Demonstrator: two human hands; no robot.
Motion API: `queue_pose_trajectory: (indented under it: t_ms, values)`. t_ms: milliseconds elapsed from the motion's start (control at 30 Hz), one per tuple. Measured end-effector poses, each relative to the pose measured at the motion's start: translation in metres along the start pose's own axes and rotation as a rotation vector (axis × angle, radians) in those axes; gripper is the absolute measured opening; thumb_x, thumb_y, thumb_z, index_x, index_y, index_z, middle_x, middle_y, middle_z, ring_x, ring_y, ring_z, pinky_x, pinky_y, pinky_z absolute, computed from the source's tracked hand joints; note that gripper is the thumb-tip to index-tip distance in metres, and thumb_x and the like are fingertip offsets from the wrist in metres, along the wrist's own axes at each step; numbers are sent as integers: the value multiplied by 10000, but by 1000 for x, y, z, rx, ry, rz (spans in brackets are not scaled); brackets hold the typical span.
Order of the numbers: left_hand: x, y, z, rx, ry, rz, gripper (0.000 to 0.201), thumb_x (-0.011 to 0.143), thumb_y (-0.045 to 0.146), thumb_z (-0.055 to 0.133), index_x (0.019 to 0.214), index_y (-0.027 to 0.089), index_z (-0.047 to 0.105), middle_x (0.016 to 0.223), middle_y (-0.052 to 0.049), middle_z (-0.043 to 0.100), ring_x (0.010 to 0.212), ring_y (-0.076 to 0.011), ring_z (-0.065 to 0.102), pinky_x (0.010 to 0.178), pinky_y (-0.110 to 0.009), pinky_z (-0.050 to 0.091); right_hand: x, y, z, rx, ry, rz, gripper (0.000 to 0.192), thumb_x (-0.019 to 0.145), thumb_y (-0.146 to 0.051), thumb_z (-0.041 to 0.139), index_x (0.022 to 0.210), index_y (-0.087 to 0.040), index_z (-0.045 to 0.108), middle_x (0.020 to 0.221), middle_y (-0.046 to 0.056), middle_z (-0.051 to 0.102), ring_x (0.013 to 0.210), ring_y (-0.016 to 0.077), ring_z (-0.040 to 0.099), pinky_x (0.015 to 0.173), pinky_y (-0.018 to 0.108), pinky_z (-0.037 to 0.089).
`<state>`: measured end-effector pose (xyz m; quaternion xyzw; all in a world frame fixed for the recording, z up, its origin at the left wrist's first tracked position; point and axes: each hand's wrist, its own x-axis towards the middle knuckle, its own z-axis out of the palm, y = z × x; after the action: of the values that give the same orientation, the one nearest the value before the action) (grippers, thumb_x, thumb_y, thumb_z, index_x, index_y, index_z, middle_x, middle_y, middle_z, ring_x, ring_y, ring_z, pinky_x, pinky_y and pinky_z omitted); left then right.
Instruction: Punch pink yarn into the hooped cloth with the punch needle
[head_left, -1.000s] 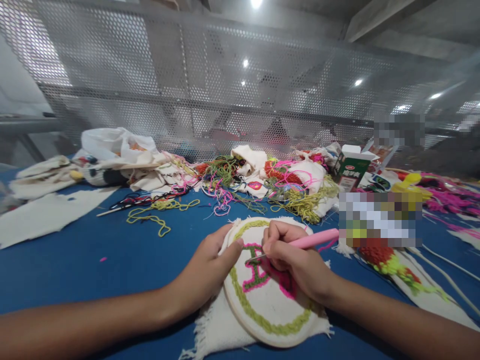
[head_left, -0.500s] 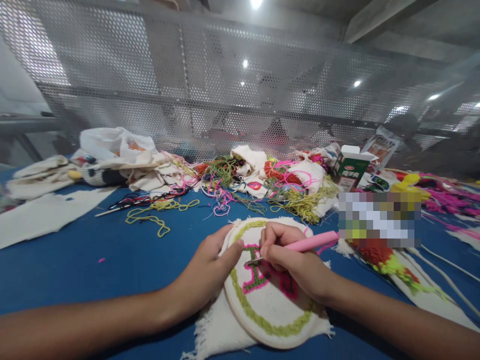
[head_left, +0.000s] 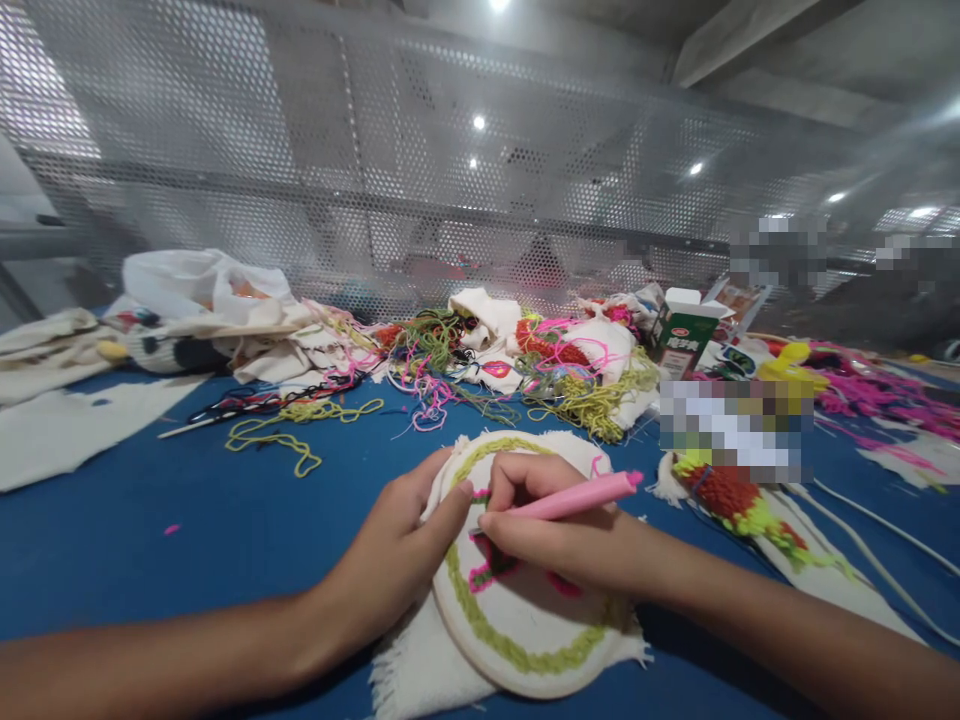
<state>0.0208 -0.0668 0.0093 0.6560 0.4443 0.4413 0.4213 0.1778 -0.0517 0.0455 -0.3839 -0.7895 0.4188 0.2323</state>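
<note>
My left hand (head_left: 412, 530) grips the upper left side of a round embroidery hoop (head_left: 517, 688), thumb on top and the other fingers hidden beneath. White cloth (head_left: 424, 660) with frayed edges is stretched in the hoop. It bears a yellow-green yarn ring (head_left: 540, 660) and a letter shape (head_left: 484, 578) outlined in pink with dark green filling. My right hand (head_left: 555, 515) is closed around a pink punch needle (head_left: 581, 497), with pink yarn at its back end. Its tip is at the cloth by the letter's left side, mostly hidden by my fingers.
Tangled yarn (head_left: 585, 405) and cloth scraps (head_left: 480, 320) are heaped along the back of the blue table (head_left: 285, 540). A green box (head_left: 682, 335) stands at the back right. White cords (head_left: 877, 520) run along the right. A perforated metal screen (head_left: 450, 220) closes off the back.
My right hand has moved left and lower over the letter, covering more of it. Less of the needle's metal shaft shows. The whole view has shifted slightly; my left hand keeps its hold.
</note>
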Motion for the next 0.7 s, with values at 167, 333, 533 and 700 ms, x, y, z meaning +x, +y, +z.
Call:
queue_pose_trajectory:
  t_ms: [167,333,533,700]
  values:
    - [-1,3,-1,28,2,22,298,818,307,429,1026,137,559,1000,-55,633,891,-206,549,812,-275,411,1,1,5,-171,-31,-122,130,686,-184,545,610,-175,440,593,-40,485,536,69,411,479,186,294]
    - [2,4,0,19,1,27,297,820,308,431,1023,142,572,988,-41,646,882,-196,555,789,-245,415,2,5,10,-202,22,-120,130,681,-189,550,607,-179,444,569,-50,477,509,62,394,454,175,282]
    - [2,2,0,-14,-11,4,301,818,312,441,1034,140,560,992,-47,643,878,-201,558,778,-256,425,0,11,8,23,47,-43,100,619,-108,567,672,-177,518,570,-62,484,482,45,386,437,157,290]
    - [0,-1,0,-51,-20,-42,281,827,341,444,1017,158,541,975,-38,635,845,-191,561,755,-259,435,1,16,7,255,70,74,81,615,-124,570,636,-163,502,570,-42,515,473,53,425,422,164,309]
